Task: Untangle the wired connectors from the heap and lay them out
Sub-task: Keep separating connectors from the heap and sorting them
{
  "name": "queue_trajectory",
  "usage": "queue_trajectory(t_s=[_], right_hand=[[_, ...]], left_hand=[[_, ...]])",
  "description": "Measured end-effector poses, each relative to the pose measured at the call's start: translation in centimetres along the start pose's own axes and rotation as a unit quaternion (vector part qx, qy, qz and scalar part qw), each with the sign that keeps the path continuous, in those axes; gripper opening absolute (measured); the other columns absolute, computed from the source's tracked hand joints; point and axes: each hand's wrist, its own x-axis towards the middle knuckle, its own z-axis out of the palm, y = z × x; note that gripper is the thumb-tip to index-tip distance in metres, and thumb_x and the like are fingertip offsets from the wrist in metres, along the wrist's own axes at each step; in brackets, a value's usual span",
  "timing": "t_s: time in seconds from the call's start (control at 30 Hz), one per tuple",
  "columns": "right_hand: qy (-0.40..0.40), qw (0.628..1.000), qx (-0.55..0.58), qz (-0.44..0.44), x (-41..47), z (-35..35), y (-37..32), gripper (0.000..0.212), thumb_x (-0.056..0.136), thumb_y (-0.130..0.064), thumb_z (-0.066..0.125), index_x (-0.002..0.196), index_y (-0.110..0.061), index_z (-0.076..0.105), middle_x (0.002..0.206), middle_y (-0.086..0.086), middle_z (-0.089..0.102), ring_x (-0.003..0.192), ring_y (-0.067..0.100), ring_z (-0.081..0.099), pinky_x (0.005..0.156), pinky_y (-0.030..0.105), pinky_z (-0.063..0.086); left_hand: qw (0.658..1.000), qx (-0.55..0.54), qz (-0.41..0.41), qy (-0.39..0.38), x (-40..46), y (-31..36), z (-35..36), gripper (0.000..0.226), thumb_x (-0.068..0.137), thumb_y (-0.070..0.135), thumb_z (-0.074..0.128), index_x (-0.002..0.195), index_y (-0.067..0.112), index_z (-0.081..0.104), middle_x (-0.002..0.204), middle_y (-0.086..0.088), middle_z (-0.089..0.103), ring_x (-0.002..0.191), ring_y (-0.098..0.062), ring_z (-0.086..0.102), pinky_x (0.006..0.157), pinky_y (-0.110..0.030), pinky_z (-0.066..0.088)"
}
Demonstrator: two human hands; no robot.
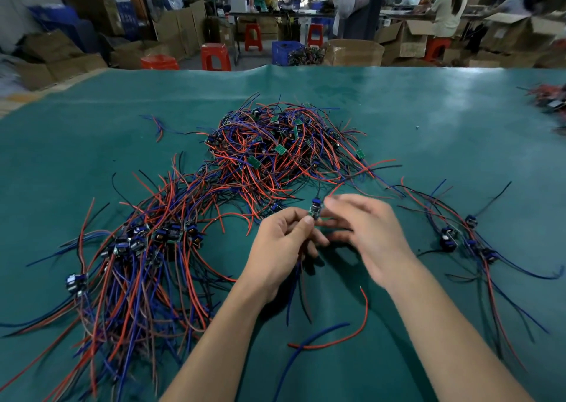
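A tangled heap [281,147] of small green boards with red, blue and black wires lies at the middle of the green table. My left hand [283,247] pinches one wired connector [315,209] between thumb and fingers, just above the mat, with its wires hanging down below the hand. My right hand [366,234] is blurred right beside it, fingers reaching at the connector's wires; its grip is unclear. A laid-out bundle of connectors [153,239] lies to the left, wires trailing toward me. A smaller laid-out group [459,236] lies to the right.
The green mat [428,120] covers the table. Loose red and blue wires [330,337] lie between my forearms. Another wire pile [551,101] sits at the far right edge. Beyond the table stand red stools, cardboard boxes, blue crates and seated people.
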Motion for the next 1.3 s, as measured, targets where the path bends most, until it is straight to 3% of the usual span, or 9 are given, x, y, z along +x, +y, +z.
queue_trajectory(t_s=[0.07,0.27,0.67,0.77,0.87,1.13,1.2,1.23,1.3], right_hand=[[-0.05,0.998,-0.025,-0.026,-0.3,0.5,0.4,0.014,0.091,-0.014,0.074,0.079,-0.006,0.074,0.075,0.009,0.069,0.065,0.019,0.063,0.055,0.025,0.052],[-0.032,0.994,-0.061,-0.084,0.0,-0.5,0.2,0.009,0.088,-0.011,0.077,0.079,-0.014,0.078,0.075,0.0,0.073,0.069,0.009,0.063,0.058,0.019,0.049],[0.158,0.974,0.071,-0.145,1.6,-3.7,-0.8,0.012,0.093,-0.005,0.071,0.082,-0.011,0.072,0.076,0.003,0.066,0.065,0.012,0.057,0.056,0.02,0.048],[0.225,0.949,0.17,-0.142,1.3,-4.4,-2.1,0.013,0.094,-0.006,0.069,0.083,-0.011,0.067,0.079,0.007,0.064,0.065,0.015,0.056,0.057,0.023,0.045],[0.265,0.924,0.224,-0.163,0.1,-4.7,-4.6,0.019,0.093,-0.008,0.07,0.076,-0.015,0.064,0.064,-0.002,0.067,0.058,0.011,0.058,0.054,0.023,0.041],[-0.026,0.978,0.093,-0.185,-2.5,8.1,-8.2,0.012,0.088,-0.013,0.076,0.077,-0.014,0.075,0.064,0.004,0.069,0.051,0.01,0.055,0.046,0.019,0.042],[-0.091,0.979,0.004,-0.183,-2.3,12.1,-8.1,0.015,0.089,-0.022,0.078,0.075,-0.015,0.076,0.066,0.005,0.072,0.051,0.01,0.058,0.045,0.022,0.045],[-0.131,0.973,-0.062,-0.179,-2.0,13.7,-7.9,0.022,0.09,-0.029,0.077,0.074,-0.014,0.076,0.068,0.007,0.074,0.053,0.013,0.061,0.047,0.025,0.049],[-0.213,0.936,-0.224,-0.168,-1.0,15.7,-7.3,0.041,0.092,-0.046,0.071,0.073,-0.01,0.076,0.07,0.005,0.076,0.061,0.019,0.07,0.06,0.032,0.057]], left_hand=[[1.0,0.011,-0.004,-0.011,0.0,0.0,-0.1,0.02,0.103,0.01,0.05,0.091,-0.001,0.062,0.069,-0.007,0.069,0.051,-0.012,0.052,0.047,-0.019,0.042],[0.999,0.035,-0.018,-0.036,0.0,0.1,-0.2,0.02,0.101,0.013,0.054,0.088,0.002,0.063,0.06,-0.006,0.065,0.044,-0.011,0.049,0.043,-0.015,0.035],[0.994,0.057,-0.011,-0.092,-0.3,0.4,0.0,0.022,0.098,0.006,0.056,0.081,0.009,0.069,0.064,-0.006,0.069,0.047,-0.009,0.053,0.043,-0.011,0.035],[0.994,0.076,-0.011,-0.084,-0.3,0.3,0.0,0.022,0.098,0.006,0.055,0.08,0.011,0.068,0.066,-0.006,0.07,0.048,-0.009,0.053,0.043,-0.014,0.035],[0.994,0.088,-0.014,-0.063,-0.2,0.2,0.2,0.024,0.096,0.003,0.053,0.078,0.013,0.065,0.065,-0.005,0.069,0.048,-0.009,0.052,0.041,-0.016,0.037],[0.995,0.095,0.013,-0.033,-0.3,0.3,0.3,0.017,0.089,0.005,0.057,0.077,0.014,0.063,0.06,0.007,0.067,0.048,0.002,0.053,0.046,-0.013,0.041],[0.993,0.115,0.034,-0.022,-0.4,0.2,0.1,0.01,0.081,0.015,0.057,0.084,0.014,0.067,0.077,0.009,0.072,0.071,0.003,0.06,0.069,-0.019,0.053],[0.992,0.12,0.04,-0.025,-0.5,0.2,-0.1,0.017,0.08,0.016,0.059,0.093,0.01,0.068,0.092,-0.001,0.074,0.086,-0.005,0.061,0.085,-0.029,0.056],[0.992,0.117,0.041,-0.012,-0.6,0.1,-0.3,0.022,0.075,0.012,0.057,0.094,0.007,0.066,0.099,-0.011,0.071,0.093,-0.014,0.058,0.093,-0.039,0.054]])
